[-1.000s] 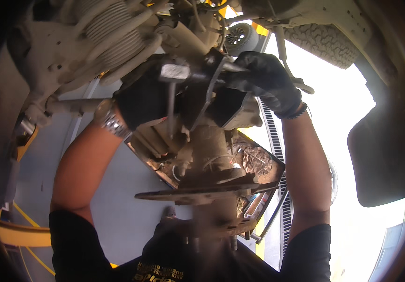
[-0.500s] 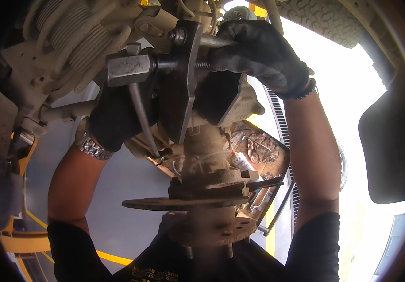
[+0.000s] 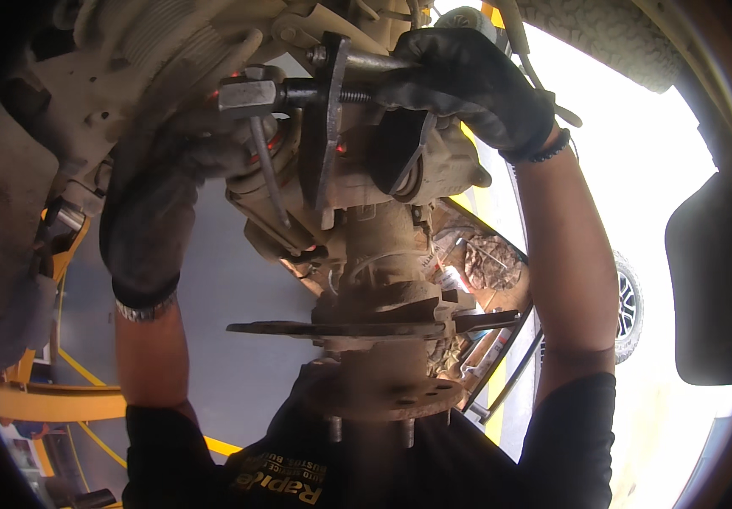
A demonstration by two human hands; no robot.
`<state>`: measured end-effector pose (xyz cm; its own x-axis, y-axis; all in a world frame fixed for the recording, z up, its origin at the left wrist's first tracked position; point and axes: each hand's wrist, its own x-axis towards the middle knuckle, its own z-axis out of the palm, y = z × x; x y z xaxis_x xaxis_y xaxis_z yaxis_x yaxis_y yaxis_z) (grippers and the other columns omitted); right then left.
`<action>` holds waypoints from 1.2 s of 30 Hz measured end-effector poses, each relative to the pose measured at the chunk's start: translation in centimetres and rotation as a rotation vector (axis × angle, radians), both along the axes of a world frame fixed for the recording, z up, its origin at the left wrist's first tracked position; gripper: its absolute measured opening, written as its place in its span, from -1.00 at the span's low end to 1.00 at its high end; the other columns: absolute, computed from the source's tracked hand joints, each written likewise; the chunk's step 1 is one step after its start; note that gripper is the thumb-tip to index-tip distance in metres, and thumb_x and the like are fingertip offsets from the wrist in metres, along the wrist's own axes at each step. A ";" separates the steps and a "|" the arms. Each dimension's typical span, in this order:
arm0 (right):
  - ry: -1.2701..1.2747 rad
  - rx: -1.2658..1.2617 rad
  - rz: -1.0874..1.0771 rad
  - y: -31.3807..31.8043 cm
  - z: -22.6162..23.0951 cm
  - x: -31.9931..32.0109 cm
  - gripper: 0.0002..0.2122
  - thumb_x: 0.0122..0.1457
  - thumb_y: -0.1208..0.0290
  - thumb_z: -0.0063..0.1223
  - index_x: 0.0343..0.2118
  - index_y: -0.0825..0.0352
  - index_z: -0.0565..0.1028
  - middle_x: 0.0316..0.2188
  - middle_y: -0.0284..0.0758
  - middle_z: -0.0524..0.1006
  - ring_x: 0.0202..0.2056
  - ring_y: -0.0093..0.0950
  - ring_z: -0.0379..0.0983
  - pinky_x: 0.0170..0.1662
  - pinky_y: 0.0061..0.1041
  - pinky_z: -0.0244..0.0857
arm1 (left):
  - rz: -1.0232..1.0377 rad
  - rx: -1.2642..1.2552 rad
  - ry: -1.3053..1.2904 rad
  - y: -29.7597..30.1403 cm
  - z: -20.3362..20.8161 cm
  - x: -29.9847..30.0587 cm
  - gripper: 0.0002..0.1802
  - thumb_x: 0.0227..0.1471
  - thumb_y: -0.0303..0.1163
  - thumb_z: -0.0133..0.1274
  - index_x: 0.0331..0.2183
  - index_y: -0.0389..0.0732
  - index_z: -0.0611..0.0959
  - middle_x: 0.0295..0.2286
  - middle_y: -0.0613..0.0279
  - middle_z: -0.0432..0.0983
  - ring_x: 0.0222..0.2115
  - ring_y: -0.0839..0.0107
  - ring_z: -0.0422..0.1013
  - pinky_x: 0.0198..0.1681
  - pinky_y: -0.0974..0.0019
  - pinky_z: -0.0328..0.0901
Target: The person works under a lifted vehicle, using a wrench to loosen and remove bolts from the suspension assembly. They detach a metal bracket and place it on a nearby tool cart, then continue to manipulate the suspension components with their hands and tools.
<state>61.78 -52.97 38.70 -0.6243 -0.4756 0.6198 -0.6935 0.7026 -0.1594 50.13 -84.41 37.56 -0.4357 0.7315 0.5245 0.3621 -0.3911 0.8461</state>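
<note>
A steel screw press (image 3: 329, 127) with two dark plates on a threaded rod hangs above the middle of the picture. A sliding bar (image 3: 269, 174) passes through its hexagonal head. My right hand (image 3: 476, 89), in a black glove, is closed around the guide rod end of the press. My left hand (image 3: 166, 182), also gloved, is smeared by motion to the left of the bar; its fingers reach toward the bar, but contact is unclear. Below the press are a dusty steering knuckle (image 3: 374, 225), a brake disc (image 3: 340, 330) seen edge-on and a hub flange (image 3: 391, 399) with studs.
A coil spring (image 3: 149, 47) and suspension arms crowd the upper left. Beneath the hub, a tray (image 3: 510, 293) holds rags, a can and tools. A yellow lift arm (image 3: 52, 403) stands at lower left, and a dark mud flap (image 3: 709, 288) hangs at right.
My left hand has swung away from behind the bar to the left and blurs. My right hand keeps its hold on the press. The view has shifted slightly.
</note>
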 end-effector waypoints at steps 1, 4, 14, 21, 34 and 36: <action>0.301 0.179 -0.019 -0.1 -0.1 -0.6 -0.60 0.18 0.07 -0.06 -0.24 0.39 0.50 -0.30 -0.24 0.49 -0.33 -0.37 0.40 -0.23 -0.49 0.30 | 0.057 -0.023 0.039 0.0 0.5 1.0 -0.37 0.07 -0.25 0.01 0.11 -0.34 0.25 -0.12 0.04 0.44 -0.18 0.35 0.43 -0.16 0.35 0.34; 0.450 0.285 -0.094 -0.3 -0.4 -0.6 -0.68 0.17 0.15 -0.02 -0.33 0.37 0.54 -0.32 -0.25 0.47 -0.35 -0.35 0.39 -0.22 -0.50 0.29 | 0.227 -0.066 0.268 1.3 1.6 3.4 -0.48 0.14 -0.34 -0.09 0.09 -0.33 0.27 -0.15 0.05 0.46 -0.24 0.40 0.45 -0.17 0.38 0.34; -0.178 -0.660 0.102 -1.5 -1.2 0.0 -0.70 0.14 0.27 0.07 -0.18 0.40 0.49 -0.38 -0.26 0.47 -0.34 -0.43 0.44 -0.28 -0.48 0.30 | 0.488 -0.192 0.984 1.2 4.8 3.4 -0.71 0.05 -0.36 0.00 -0.17 -0.24 0.54 -0.41 0.14 0.55 -0.45 0.49 0.45 -0.39 0.44 0.33; -0.335 -0.365 -0.096 -1.7 -0.3 0.1 -0.77 0.21 0.31 -0.05 -0.20 0.33 0.54 -0.24 -0.23 0.49 -0.27 -0.38 0.46 -0.12 -0.47 0.34 | 0.468 -0.045 1.773 0.8 5.6 1.2 -0.54 0.05 -0.41 -0.04 0.02 -0.27 0.38 -0.32 0.13 0.50 -0.48 0.33 0.42 -0.42 0.35 0.34; -0.076 -0.347 0.052 -0.9 -1.2 0.1 -0.80 0.10 0.35 0.04 -0.29 0.36 0.50 -0.44 -0.41 0.44 -0.39 -0.53 0.37 -0.30 -0.50 0.27 | 0.661 -0.276 1.533 3.4 5.1 3.4 -0.53 -0.02 -0.29 0.10 -0.06 -0.25 0.44 -0.17 -0.06 0.43 -0.25 0.02 0.44 -0.15 0.13 0.35; -0.323 -0.585 0.105 -1.2 -1.5 -1.1 -0.80 0.10 0.30 0.08 -0.45 0.37 0.50 -0.59 -0.49 0.39 -0.53 -0.68 0.29 -0.47 -0.59 0.18 | 0.896 -0.799 1.370 4.0 6.0 3.9 -0.57 -0.03 -0.33 0.09 -0.09 -0.25 0.47 -0.15 -0.06 0.43 -0.23 0.01 0.44 -0.14 0.12 0.35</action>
